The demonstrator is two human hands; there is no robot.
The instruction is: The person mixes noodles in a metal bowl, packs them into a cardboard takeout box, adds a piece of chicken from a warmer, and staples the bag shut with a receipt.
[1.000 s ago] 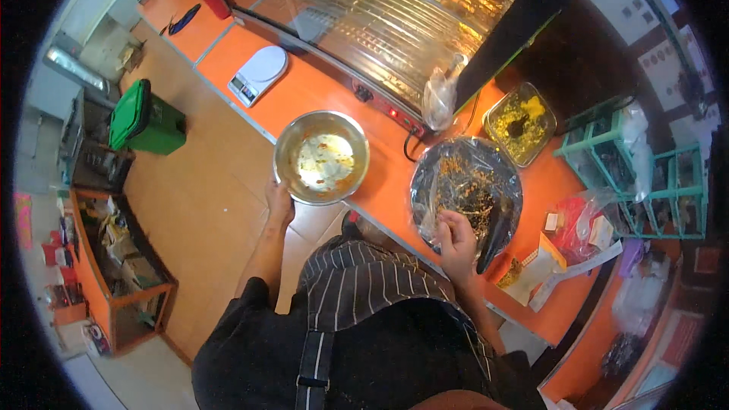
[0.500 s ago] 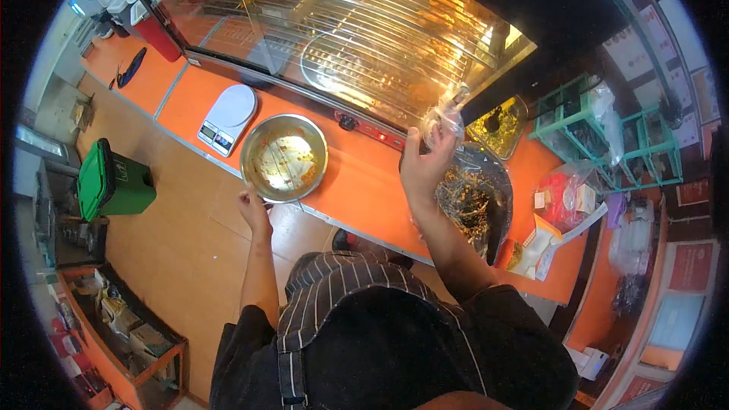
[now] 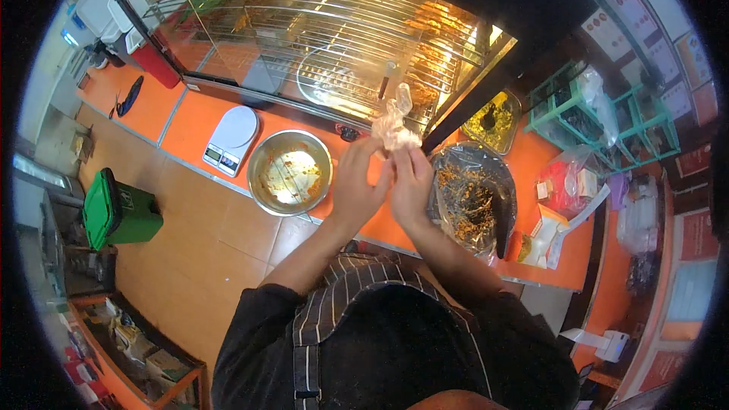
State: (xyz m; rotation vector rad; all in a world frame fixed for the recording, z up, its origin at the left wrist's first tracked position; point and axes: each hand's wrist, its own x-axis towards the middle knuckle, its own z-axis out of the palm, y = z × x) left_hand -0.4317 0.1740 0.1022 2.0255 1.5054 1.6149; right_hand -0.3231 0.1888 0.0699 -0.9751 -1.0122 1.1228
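Observation:
Both of my hands are raised in front of the glass display case [image 3: 250, 87], close together at a piece of crumpled clear plastic [image 3: 396, 129]. Whether it is a thin bag or a disposable glove I cannot make out. My left hand [image 3: 363, 182] is closed with its fingertips on the plastic's lower left side. My right hand [image 3: 412, 182] pinches its lower edge, thumb near the left thumb. To the left stands a steel bowl [image 3: 260, 182] with orange-red residue inside. On the right, a black tray lined with clear plastic [image 3: 505, 182] holds dark, orange-flecked food.
A white kitchen scale [image 3: 234, 129] stands left of the bowl on the orange counter [image 3: 182, 125]. Behind the black tray is a tray of yellow-green food [image 3: 493, 125]. Green racks [image 3: 573, 114] stand at the right. A green bin [image 3: 125, 209] is on the floor at left.
My right hand has moved left with the clear plastic, away from the black tray. My left hand has left the bowl's near rim and come up to the plastic.

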